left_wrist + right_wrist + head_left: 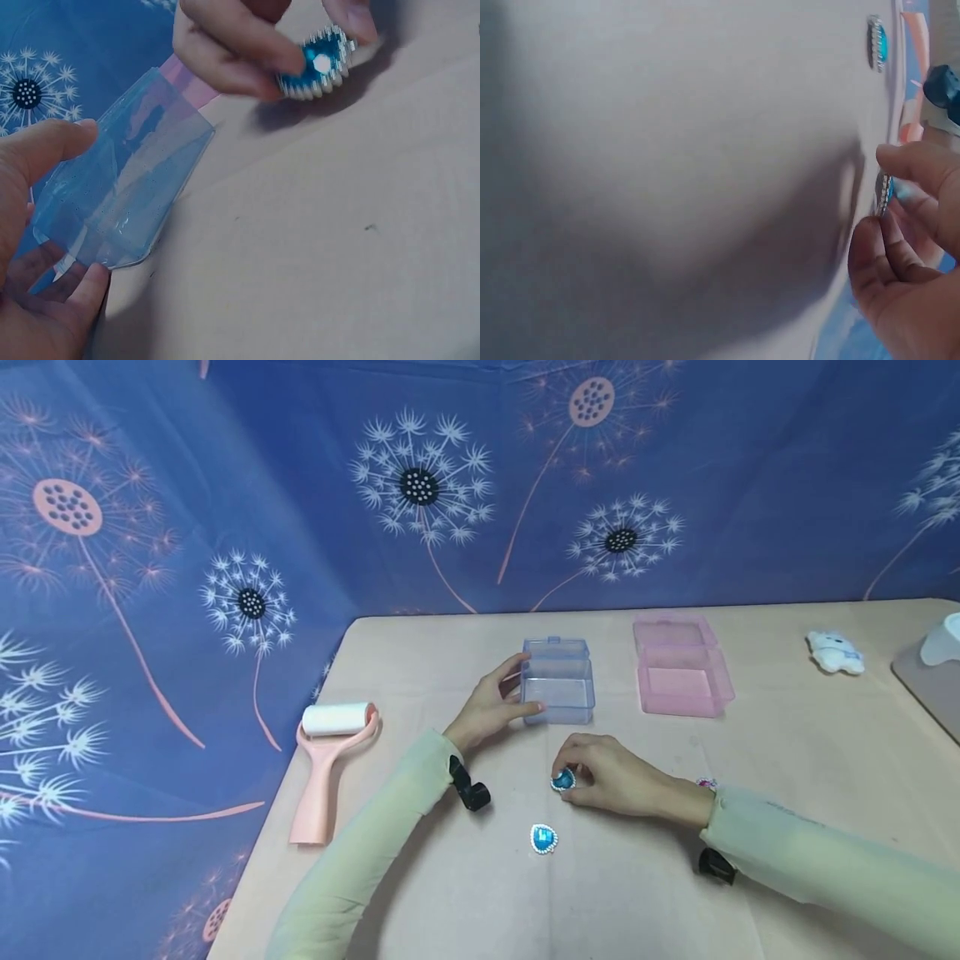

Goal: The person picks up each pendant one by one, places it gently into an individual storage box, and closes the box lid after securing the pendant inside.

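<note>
My right hand (618,777) pinches a blue heart-shaped gem (563,779) with a silvery beaded rim, just above the table. In the left wrist view the gem (321,64) shows between thumb and fingers; in the right wrist view the gem (885,193) appears edge-on. My left hand (491,706) grips the left side of a clear blue box (558,689), thumb at the near corner and fingers at the far side. The box's lid is up. A second blue heart gem (543,838) lies on the table, nearer to me than the right hand.
A pink box (678,681) with its lid raised stands right of the blue one. A pink gem (706,783) is partly hidden behind the right wrist. A lint roller (322,777) lies at left. A white bear figure (836,652) and a grey-white object (930,668) are at right.
</note>
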Demonstrator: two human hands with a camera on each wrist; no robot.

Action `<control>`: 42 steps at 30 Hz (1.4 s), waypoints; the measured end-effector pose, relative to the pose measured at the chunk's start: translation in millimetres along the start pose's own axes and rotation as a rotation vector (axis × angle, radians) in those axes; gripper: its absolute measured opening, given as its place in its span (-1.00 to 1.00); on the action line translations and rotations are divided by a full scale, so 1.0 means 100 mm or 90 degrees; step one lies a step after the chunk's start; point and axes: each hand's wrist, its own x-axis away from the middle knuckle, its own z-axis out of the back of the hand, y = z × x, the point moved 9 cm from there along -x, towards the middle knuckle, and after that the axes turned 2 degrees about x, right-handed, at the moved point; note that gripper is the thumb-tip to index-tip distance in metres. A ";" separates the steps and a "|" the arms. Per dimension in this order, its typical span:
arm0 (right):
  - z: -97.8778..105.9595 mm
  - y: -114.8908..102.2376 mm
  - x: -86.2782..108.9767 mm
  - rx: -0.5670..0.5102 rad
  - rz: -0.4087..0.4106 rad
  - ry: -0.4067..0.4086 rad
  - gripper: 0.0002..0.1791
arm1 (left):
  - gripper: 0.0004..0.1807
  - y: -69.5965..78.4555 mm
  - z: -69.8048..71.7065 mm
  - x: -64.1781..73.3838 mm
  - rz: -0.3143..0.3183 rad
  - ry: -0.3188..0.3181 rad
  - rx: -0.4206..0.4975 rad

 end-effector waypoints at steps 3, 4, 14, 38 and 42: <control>0.09 -0.03 0.02 0.007 0.018 0.017 -0.81 | -0.05 0.01 0.00 0.00 -0.006 -0.002 0.001; 0.12 -0.04 0.03 0.010 0.024 0.023 -0.80 | -0.05 0.02 -0.01 -0.01 -0.007 -0.004 -0.002; 0.59 -0.19 -0.07 0.038 0.078 0.147 -0.79 | -0.03 0.13 -0.03 0.00 0.002 -0.035 0.007; 0.99 0.25 -0.81 0.038 -0.023 0.167 -0.79 | -0.04 0.00 0.00 0.00 0.011 -0.011 -0.030; 0.93 0.35 -0.88 0.030 -0.044 0.145 -0.79 | -0.03 -0.01 0.00 0.00 0.015 -0.010 -0.038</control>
